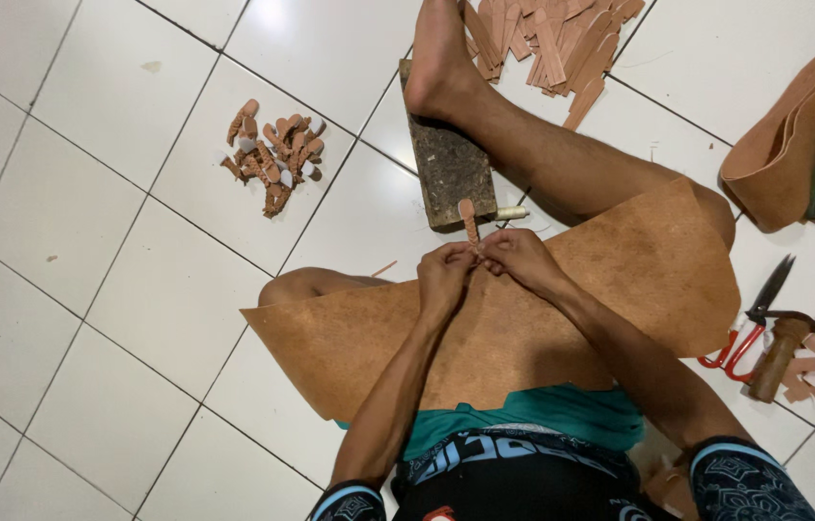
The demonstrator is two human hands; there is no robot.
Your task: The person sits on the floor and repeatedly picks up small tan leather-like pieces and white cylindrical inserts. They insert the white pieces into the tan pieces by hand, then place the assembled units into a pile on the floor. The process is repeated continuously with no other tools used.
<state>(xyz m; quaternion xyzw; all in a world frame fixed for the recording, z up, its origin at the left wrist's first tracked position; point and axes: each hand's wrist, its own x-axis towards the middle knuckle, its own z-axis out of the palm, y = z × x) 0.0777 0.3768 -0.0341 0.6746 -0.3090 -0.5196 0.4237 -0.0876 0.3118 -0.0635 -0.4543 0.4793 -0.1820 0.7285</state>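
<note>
Tan leather strip (pixel 468 221) pinched in both hands' (pixel 444 273) (pixel 516 256) closed grip.

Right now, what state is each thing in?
Left hand: pinching the small brown leather strip.
Right hand: pinching the same strip.
Large tan leather sheet: draped across the lap.
Dark wooden block: flat on the floor, foot on its far end.
Red-handled scissors: lying on the floor, blades shut.
</note>
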